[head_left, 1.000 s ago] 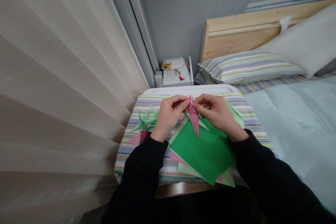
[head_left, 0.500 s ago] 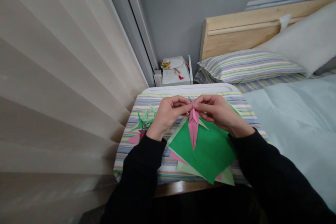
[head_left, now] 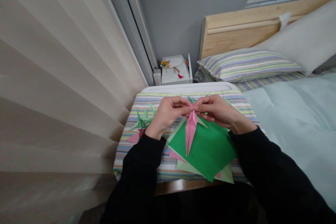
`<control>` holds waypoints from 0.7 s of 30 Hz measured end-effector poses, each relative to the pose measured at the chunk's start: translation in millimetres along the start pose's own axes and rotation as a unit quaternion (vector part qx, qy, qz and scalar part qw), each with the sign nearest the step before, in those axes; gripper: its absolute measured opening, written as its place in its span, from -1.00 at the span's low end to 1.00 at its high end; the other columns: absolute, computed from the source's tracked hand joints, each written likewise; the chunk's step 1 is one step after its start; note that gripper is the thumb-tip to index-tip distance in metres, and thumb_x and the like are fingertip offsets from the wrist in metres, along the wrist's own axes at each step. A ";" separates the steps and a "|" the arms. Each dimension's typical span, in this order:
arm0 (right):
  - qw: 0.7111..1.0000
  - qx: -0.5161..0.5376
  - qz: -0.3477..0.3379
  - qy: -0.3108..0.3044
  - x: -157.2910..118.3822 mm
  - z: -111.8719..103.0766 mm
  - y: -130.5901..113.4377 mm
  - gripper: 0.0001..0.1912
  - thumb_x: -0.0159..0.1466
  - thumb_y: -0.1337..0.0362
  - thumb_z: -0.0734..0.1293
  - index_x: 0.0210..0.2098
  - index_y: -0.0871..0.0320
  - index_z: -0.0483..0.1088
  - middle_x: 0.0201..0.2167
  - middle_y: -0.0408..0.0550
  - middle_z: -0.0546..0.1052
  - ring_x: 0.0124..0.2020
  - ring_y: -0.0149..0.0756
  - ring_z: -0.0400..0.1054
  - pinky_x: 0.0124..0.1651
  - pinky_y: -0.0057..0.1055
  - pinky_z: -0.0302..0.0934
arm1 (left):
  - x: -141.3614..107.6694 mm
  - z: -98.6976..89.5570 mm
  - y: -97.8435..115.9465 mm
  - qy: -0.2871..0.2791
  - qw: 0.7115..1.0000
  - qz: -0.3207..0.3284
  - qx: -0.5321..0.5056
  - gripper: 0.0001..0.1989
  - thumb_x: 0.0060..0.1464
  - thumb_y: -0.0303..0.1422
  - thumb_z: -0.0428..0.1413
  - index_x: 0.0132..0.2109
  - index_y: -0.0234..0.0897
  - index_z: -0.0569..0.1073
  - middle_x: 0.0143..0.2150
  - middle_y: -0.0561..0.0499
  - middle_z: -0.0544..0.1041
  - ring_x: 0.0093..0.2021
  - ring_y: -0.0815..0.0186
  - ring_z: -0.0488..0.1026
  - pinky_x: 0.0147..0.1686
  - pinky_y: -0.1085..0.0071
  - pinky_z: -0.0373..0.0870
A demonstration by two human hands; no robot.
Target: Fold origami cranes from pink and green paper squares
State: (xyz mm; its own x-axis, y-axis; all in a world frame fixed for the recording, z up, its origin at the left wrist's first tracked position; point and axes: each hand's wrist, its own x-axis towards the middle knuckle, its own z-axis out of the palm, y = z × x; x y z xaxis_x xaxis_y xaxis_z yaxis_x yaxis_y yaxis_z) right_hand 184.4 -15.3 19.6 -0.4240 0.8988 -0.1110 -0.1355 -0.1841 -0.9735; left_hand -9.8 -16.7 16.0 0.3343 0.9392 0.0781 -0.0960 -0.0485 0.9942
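Note:
A folded pink origami paper [head_left: 191, 129] hangs from my fingertips, its long split points aimed down toward me. My left hand [head_left: 173, 112] pinches its top end from the left. From the right, my right hand [head_left: 216, 110] pinches the same end, so that the fingers of both hands nearly meet and hide the tip. Beneath it lies a green paper square [head_left: 207, 150], on top of pink and pale green sheets. Left of my left hand rest several folded green paper cranes [head_left: 144, 119] and a pink folded piece [head_left: 133, 138]. More green folded points peek out behind my hands.
A striped cloth [head_left: 128, 150] covers the small table, whose white rim [head_left: 189, 86] shows at the back. Beyond stands a white stand [head_left: 174, 75] with a hoop and red tassel. A pleated curtain [head_left: 65, 94] hangs close on the left; the bed [head_left: 291, 112] adjoins on the right.
The pink paper's lower points have swung to the left and slightly toward me, so it now hangs at a slant. Both hands keep their pinch in nearly the same place.

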 end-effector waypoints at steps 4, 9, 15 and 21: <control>1.000 -0.005 -0.005 -0.003 0.8 -0.7 0.7 -0.71 -0.03 0.15 0.60 -0.53 0.25 0.55 -0.66 -0.21 0.38 -0.68 -0.59 0.11 -0.67 -0.56 -0.11 | 0.4 -0.3 -0.4 0.005 1.000 -0.008 0.010 -0.69 -0.20 -0.25 0.46 -0.38 -0.36 0.58 -0.43 0.01 0.59 -0.43 0.37 0.51 -0.32 0.37 0.49; 1.000 -0.007 -0.016 -0.003 1.0 -0.7 1.2 -0.73 -0.02 0.16 0.58 -0.53 0.24 0.55 -0.66 -0.20 0.40 -0.68 -0.59 0.12 -0.65 -0.56 -0.07 | 0.8 -0.4 -0.5 0.006 1.000 -0.008 0.015 -0.70 -0.18 -0.25 0.46 -0.38 -0.36 0.59 -0.43 0.01 0.60 -0.44 0.37 0.51 -0.32 0.38 0.50; 1.000 -0.015 -0.018 0.006 0.6 1.7 1.0 -0.81 -0.02 0.24 0.53 -0.54 0.24 0.53 -0.70 -0.23 0.36 -0.69 -0.58 0.12 -0.66 -0.56 -0.09 | 0.2 -0.6 0.3 0.003 1.000 -0.013 0.017 -0.71 -0.19 -0.27 0.46 -0.38 -0.35 0.59 -0.44 0.01 0.60 -0.44 0.37 0.52 -0.33 0.39 0.52; 0.998 -0.055 -0.039 0.016 1.6 2.9 2.2 -0.88 -0.02 0.28 0.46 -0.55 0.23 0.50 -0.73 -0.23 0.36 -0.70 -0.56 0.12 -0.65 -0.56 -0.06 | 0.0 0.6 0.1 -0.003 1.000 -0.020 0.018 -0.68 -0.18 -0.23 0.45 -0.36 -0.35 0.58 -0.43 0.02 0.59 -0.43 0.38 0.52 -0.30 0.40 0.53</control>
State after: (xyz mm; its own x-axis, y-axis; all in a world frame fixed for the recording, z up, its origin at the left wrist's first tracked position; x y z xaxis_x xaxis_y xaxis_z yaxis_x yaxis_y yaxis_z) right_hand 180.8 -15.5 17.9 -0.3877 0.9210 -0.0379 -0.0682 -0.0697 -0.9952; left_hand -9.3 -16.9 16.1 0.3429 0.9386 0.0394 -0.0487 -0.0241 0.9985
